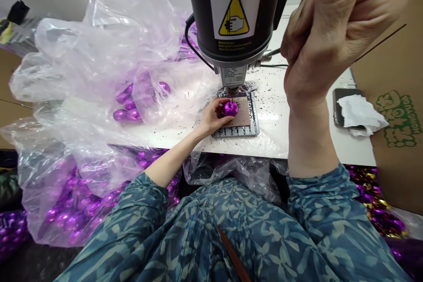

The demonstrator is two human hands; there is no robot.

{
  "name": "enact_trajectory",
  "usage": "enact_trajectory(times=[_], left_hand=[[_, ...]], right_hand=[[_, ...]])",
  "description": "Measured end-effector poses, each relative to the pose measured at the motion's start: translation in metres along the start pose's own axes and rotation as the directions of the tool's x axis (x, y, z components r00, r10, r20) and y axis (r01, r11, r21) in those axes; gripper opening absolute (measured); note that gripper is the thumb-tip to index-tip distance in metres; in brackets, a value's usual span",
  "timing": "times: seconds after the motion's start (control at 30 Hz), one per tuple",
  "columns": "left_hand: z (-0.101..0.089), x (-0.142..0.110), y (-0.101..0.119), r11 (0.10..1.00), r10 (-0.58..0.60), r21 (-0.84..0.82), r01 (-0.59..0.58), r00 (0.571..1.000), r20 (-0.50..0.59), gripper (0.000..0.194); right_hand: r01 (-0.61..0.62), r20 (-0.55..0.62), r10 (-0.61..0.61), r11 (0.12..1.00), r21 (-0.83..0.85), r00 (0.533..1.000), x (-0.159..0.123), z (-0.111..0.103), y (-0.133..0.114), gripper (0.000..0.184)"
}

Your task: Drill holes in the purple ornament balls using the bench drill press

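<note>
My left hand (pixel 213 116) is closed round a shiny purple egg-shaped piece (pixel 230 108) and holds it on a brown pad (pixel 243 112) lying on the metal base plate (pixel 250 130) of a bench drill press. The drill head (pixel 234 13), with a yellow warning label, hangs straight above the piece, its tip close over it. My right hand (pixel 330 26) is raised at the right of the drill head, fingers wrapped round the thin feed lever (pixel 272 53), most of which is hidden by the hand.
A big clear plastic bag (pixel 99 53) with several purple pieces (pixel 128 105) lies left on the white table (pixel 307 141). More purple pieces fill bags below the table edge. Dark shavings dot the table. A phone (pixel 339 110) under a white tissue (pixel 360 114) and a cardboard box (pixel 396 119) stand right.
</note>
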State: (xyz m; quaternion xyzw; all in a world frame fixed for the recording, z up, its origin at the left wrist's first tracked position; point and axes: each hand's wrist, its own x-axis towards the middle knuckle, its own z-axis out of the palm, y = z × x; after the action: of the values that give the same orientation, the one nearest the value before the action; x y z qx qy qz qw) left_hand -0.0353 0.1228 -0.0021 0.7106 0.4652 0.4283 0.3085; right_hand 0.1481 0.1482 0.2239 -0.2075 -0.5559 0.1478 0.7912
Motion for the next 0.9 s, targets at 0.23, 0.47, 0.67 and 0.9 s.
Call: enact_trajectory(times=[0.23,0.47,0.67,0.9], left_hand=[[0.014,-0.004,0.001,0.998,0.029,0.062,-0.026,0.998,-0.054,0.065],[0.018,-0.007,-0.008,0.998,0.050,0.037,-0.049,0.997,-0.051,0.068],[0.018,-0.009,-0.006,0.996,0.052,0.069,-0.050,0.998,-0.032,0.065],[0.014,-0.008,-0.009,0.992,0.021,0.128,-0.019,1.000,-0.018,0.068]], right_hand=[[-0.011,0.026,0.013,0.999,-0.048,1.000,-0.002,-0.004,-0.003,0.074],[0.020,0.002,-0.020,1.000,-0.013,1.000,-0.015,-0.007,-0.007,0.070],[0.052,0.057,-0.053,0.999,0.007,0.997,-0.030,-0.019,-0.011,0.051],[0.060,0.021,-0.060,0.998,0.015,0.998,-0.034,-0.021,-0.003,0.038]])
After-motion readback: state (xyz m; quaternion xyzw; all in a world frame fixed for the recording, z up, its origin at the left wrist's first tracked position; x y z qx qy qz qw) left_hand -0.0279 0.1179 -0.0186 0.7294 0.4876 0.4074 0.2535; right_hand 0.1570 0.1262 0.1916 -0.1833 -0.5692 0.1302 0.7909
